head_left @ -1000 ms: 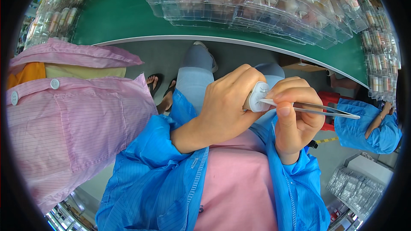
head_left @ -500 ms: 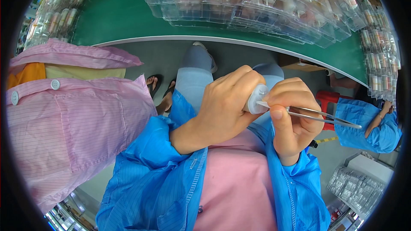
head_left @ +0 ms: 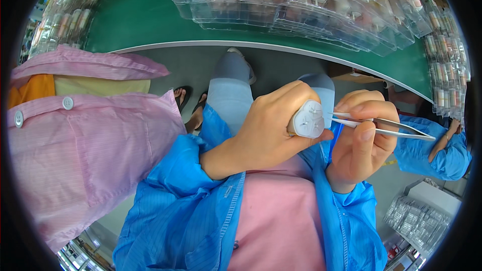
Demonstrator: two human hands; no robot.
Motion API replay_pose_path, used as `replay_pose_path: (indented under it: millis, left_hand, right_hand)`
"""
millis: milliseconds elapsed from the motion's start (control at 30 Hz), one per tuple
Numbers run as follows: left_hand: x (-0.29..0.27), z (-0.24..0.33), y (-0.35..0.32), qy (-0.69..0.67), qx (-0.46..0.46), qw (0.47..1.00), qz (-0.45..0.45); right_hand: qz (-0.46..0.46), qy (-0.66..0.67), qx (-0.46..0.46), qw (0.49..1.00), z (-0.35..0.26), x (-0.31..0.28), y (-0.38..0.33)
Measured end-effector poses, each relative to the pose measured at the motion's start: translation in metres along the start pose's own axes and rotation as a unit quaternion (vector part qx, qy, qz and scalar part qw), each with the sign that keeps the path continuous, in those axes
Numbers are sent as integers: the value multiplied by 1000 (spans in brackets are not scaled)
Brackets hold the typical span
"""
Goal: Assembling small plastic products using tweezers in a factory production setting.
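Observation:
My left hand [head_left: 273, 123] is closed around a small part whose round white end [head_left: 308, 119] faces to the right, with thin raised marks on it. The rest of that part is hidden inside my fingers. In my right hand [head_left: 365, 143] a pair of metal tweezers [head_left: 404, 130] is pinched between thumb and fingers. Their pale tips [head_left: 337, 117] point left at the white end, with a small gap between. The tips stand slightly apart, and I see nothing between them.
Beyond my knees runs a green table [head_left: 135, 15] with a pale edge. Stacked clear plastic trays [head_left: 296, 7] of pinkish parts overhang near it. A person in a pink striped coat [head_left: 95, 145] is close on my left; another in blue [head_left: 427, 143] sits to the right.
My right hand and the tweezers have drawn back to the right, off the white end. My left hand has turned slightly, so more of that white face shows.

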State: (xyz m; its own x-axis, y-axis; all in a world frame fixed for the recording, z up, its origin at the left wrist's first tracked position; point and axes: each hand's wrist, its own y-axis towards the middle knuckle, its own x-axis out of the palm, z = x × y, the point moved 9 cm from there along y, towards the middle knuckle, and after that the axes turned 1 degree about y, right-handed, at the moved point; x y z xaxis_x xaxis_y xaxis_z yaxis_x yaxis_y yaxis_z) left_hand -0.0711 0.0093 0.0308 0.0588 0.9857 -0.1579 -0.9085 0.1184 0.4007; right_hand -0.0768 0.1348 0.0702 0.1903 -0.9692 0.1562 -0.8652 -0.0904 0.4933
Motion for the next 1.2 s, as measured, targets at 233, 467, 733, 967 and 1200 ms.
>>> replay_pose_path:
  millis: [233, 467, 733, 967, 1200]
  left_hand:
    - [-2, -1, -2, 3, -12, 1000, -3]
    - [-3, 2, -2, 15, 12, 1000, -2]
    - [-2, 2, 0, 59, 40, 997, 42]
    - [-6, 7, -1, 95, 97, 987, 80]
    - [-7, 9, 0, 112, 100, 985, 86]
  right_hand:
    - [-43, -91, -26, 995, -1, 10, -5]
    - [-31, -48, -27, 998, -6, 17, -8]
    - [-36, -2, -32, 999, -3, 12, -7]
    - [-64, -40, -48, 996, -3, 12, -6]
    - [-85, -85, -58, 991, -5, 14, -4]
